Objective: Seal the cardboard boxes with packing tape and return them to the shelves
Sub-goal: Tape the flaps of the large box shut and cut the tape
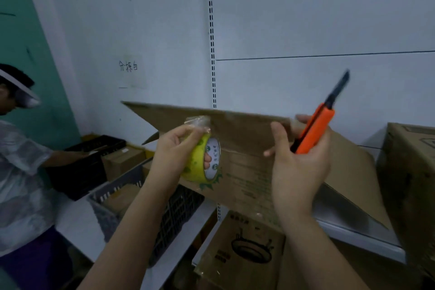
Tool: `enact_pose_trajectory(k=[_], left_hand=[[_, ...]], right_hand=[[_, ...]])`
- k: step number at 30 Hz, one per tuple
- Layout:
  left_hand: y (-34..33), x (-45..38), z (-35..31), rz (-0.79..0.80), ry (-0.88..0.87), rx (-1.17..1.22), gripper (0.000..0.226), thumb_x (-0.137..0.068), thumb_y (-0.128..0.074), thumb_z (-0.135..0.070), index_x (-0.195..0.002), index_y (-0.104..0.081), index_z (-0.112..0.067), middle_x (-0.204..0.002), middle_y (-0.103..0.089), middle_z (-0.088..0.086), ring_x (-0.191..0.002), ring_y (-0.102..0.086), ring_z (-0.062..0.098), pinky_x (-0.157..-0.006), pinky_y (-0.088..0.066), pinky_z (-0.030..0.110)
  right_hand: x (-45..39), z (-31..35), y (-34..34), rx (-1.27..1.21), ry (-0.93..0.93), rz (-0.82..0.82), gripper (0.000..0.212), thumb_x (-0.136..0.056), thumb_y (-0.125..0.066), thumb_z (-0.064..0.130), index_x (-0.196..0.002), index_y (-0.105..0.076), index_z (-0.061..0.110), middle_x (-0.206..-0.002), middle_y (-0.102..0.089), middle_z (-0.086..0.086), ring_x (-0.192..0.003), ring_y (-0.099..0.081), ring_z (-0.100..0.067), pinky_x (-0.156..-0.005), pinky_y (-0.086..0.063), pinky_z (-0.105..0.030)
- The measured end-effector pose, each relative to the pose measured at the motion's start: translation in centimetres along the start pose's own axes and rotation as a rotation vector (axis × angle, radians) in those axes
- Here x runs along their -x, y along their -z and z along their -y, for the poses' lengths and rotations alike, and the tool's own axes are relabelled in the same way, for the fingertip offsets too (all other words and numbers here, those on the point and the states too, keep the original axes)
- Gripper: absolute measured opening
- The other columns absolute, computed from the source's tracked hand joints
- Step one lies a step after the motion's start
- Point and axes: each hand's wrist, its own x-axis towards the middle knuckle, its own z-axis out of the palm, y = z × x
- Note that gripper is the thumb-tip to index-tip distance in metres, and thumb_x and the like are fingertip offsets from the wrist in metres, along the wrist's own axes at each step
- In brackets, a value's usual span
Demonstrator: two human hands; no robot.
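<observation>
1. At frame centre, our left hand (174,148) grips the yellow tape roll (202,160) against the cardboard box (244,139).
2. Right of centre, our right hand (299,162) clasps an orange utility knife (315,132), blade raised.

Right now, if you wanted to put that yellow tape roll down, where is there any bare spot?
A bare strip of grey metal shelf shows between the tilted brown cardboard box and the tall carton at right. Some pale counter lies bare beside the grey slatted crate. Lower left is crowded: crates, small boxes, another person.
</observation>
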Motion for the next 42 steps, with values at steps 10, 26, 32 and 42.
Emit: enact_pose_trajectory(k=[10, 26, 32, 42], left_hand=[[0.5, 2.0, -0.2, 0.065, -0.048, -0.056, 0.016, -0.091, -0.067, -0.022, -0.094, -0.073, -0.007, -0.07, -0.074, 0.007, -0.053, -0.068, 0.013, -0.047, -0.052, 0.019], [-7.4, -7.7, -6.6, 0.097, -0.352, 0.64, 0.019, -0.104, -0.045, -0.018, -0.111, -0.06, -0.009, -0.09, -0.075, 0.01, -0.072, -0.068, 0.019, -0.076, -0.057, 0.036], [-11.1, -16.8, -11.6, 0.118, -0.478, 0.347, 0.033, -0.101, -0.05, -0.022, -0.123, -0.058, 0.002, -0.095, -0.075, 0.01, -0.085, -0.072, 0.025, -0.075, -0.058, 0.038], [-17.1, -17.9, -4.4, 0.536, -0.351, -0.118, 0.018, -0.104, -0.05, -0.02, -0.116, -0.064, -0.02, -0.11, -0.073, 0.013, -0.088, -0.072, 0.04, -0.08, -0.061, 0.048]], right_hand=[[-9.8, -4.7, 0.1, 0.32, -0.159, -0.076, 0.011, -0.091, -0.062, 0.016, -0.1, -0.061, 0.022, -0.081, -0.064, 0.002, -0.052, -0.06, -0.011, -0.053, -0.049, -0.017], [-17.6, -8.8, 6.4, 0.035, -0.885, 0.093, 0.029, -0.1, -0.054, 0.011, -0.125, -0.048, -0.003, -0.098, -0.063, -0.022, -0.086, -0.069, -0.036, -0.069, -0.063, -0.039], [-19.4, -10.5, 6.9, -0.197, -0.942, 0.077, 0.02, -0.1, -0.055, 0.008, -0.117, -0.05, 0.0, -0.122, -0.06, -0.029, -0.112, -0.063, -0.04, -0.07, -0.06, -0.045], [-22.3, -12.0, 4.5, -0.22, -0.617, 0.198, 0.025, -0.097, -0.061, 0.019, -0.122, -0.06, 0.017, -0.106, -0.07, 0.007, -0.084, -0.069, 0.003, -0.059, -0.051, -0.015]])
